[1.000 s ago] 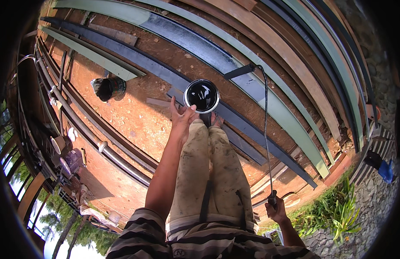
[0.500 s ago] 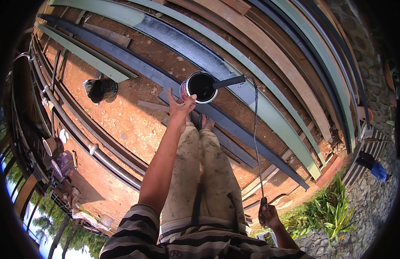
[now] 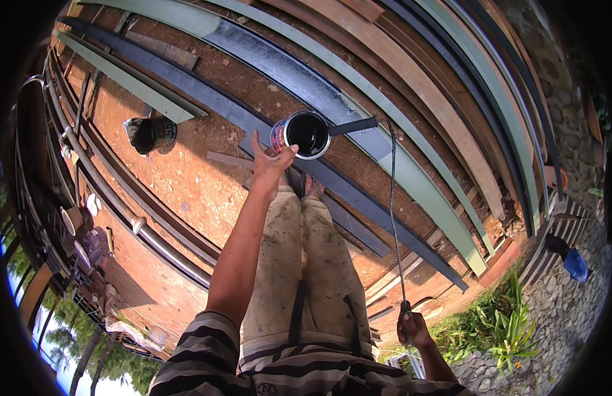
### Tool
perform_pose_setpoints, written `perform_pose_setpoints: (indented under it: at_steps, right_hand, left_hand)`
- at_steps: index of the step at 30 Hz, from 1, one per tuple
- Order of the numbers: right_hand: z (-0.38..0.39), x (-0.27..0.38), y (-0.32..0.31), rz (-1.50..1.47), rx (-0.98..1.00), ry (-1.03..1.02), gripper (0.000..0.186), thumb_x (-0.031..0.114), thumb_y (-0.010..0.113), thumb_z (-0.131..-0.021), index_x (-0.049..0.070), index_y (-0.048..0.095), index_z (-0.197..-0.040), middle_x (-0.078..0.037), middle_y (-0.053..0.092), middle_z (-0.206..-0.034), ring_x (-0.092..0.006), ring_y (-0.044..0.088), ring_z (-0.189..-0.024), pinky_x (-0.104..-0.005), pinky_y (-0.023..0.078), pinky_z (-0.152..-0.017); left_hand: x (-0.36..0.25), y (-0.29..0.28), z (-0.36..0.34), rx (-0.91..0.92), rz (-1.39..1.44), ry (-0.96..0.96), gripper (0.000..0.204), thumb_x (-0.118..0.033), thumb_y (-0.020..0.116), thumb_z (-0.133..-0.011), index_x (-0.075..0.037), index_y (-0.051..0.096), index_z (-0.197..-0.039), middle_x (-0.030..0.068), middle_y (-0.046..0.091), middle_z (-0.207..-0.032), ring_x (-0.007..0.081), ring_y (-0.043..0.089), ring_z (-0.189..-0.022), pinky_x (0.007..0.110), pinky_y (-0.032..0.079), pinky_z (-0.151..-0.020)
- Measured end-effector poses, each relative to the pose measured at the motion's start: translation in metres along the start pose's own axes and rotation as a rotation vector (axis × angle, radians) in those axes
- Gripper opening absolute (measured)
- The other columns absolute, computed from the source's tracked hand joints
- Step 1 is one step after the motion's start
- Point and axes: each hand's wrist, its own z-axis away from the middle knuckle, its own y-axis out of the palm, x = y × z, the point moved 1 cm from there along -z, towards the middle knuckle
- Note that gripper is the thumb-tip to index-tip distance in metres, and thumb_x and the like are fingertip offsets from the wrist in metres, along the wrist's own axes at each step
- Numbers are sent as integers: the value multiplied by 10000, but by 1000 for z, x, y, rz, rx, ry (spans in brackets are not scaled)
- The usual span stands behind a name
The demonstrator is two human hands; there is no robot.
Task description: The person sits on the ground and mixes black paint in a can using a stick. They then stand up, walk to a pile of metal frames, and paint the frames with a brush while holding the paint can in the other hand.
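Observation:
A paint can (image 3: 278,134) of black paint is in my left hand (image 3: 271,160), its fingers and thumb spread around the near side of the can. The can's open mouth faces up. My right hand (image 3: 413,329), lower right, is closed on the dark handle of a paint roller (image 3: 354,126). The roller's long thin rod runs up to its black sleeve, which lies across the long green metal beam (image 3: 418,178), close beside the can's rim. Glossy black paint covers the beam's upper-left stretch, while its lower-right stretch is pale green.
Several dark, green and brown beams (image 3: 444,112) lie side by side beyond. A dark beam (image 3: 398,231) passes under the can. A second, paint-smeared can (image 3: 151,135) stands on the reddish ground at left, near metal pipes (image 3: 167,247). Plants (image 3: 504,323) and stone paving (image 3: 550,330) lie at right.
The view has shifted slightly, moving most things a little to the left in the picture. The roller's sleeve sits slightly farther right relative to the can. Both hands keep their holds.

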Motion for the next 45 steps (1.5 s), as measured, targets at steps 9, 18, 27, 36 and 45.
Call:
perform_pose_setpoints:
  at_steps: [9,18,27,36,45]
  right_hand:
    - [-5,12,-8,73,30,-24,469,435,522,-1113,70,553,-821,-31,516,-542,-127,501,-415,-300,406,-402]
    - [-14,48,-20,292,-1,-115,416,337,514,-1134,89,513,-800,6,476,-503,-85,469,-399,-272,379,-394]
    - [-26,85,-49,451,-56,-136,431,388,595,-1093,47,563,-831,10,516,-563,-67,485,-465,-296,410,-447]
    - [-23,76,-61,385,-12,-132,452,380,570,-1112,63,529,-792,-15,494,-511,-98,449,-385,-281,363,-379]
    - [-92,74,-56,196,-127,-119,380,399,568,-1100,68,554,-916,-30,543,-581,-135,509,-409,-295,422,-403]
  left_hand:
    - [14,-7,-10,54,-149,38,1265,-136,907,-847,-219,-11,-1712,282,434,-1504,315,589,-1274,425,574,-1029]
    - [24,-17,-9,110,-102,-4,1281,-129,910,-839,-212,-16,-1721,263,483,-1457,299,615,-1217,410,576,-994]
    - [17,-25,-13,174,-10,-26,1314,-98,913,-826,-185,-49,-1717,284,447,-1481,307,627,-1226,416,584,-994]
    - [8,-26,-17,230,-129,-95,1242,-104,860,-879,-252,-49,-1712,199,580,-1355,259,625,-1179,412,571,-968]
    - [36,-25,-14,186,8,-85,1283,-138,889,-862,-229,-67,-1712,254,501,-1442,297,615,-1251,426,580,-1018]
